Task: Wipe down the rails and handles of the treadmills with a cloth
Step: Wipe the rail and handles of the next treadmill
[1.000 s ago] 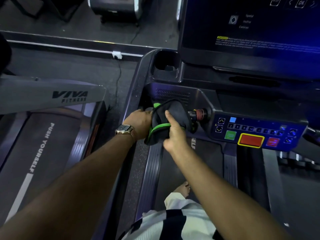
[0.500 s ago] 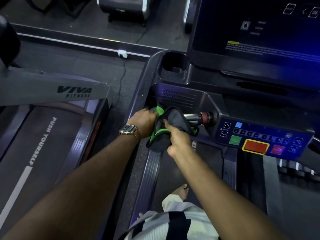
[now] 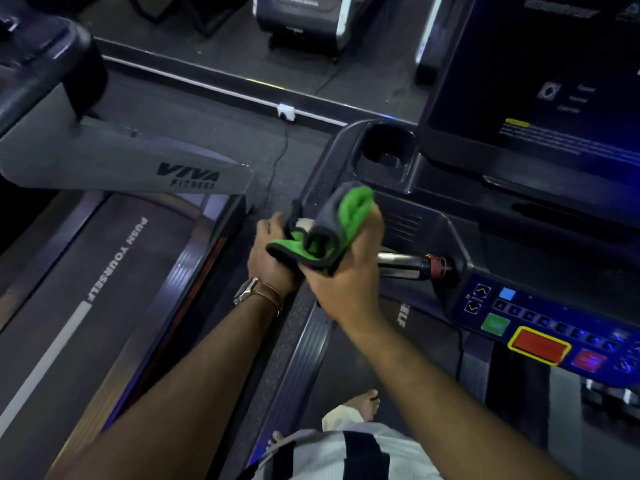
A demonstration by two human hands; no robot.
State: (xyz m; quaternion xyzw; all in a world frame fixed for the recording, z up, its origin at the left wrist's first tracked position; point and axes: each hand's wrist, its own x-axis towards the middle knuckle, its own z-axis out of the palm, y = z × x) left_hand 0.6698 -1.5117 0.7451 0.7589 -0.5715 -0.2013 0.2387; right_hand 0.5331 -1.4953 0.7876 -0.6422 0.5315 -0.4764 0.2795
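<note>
Where the cloth (image 3: 323, 233) covered the chrome handle (image 3: 403, 266) a second ago, it has since lifted clear, bunched above the bar, so that stretch looks wiped and a refold seems underway. Nearest, the right hand (image 3: 343, 282) grips the soft green-and-grey folds from below; the left hand (image 3: 273, 252) pinches their far-left edge. Just right of the fingers, smooth metal gleams; beyond them, the matte plastic cup holder (image 3: 388, 150).

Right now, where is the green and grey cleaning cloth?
In the head view, the green and grey cleaning cloth is centre frame, held by both hands, just left of the chrome handle.
</note>
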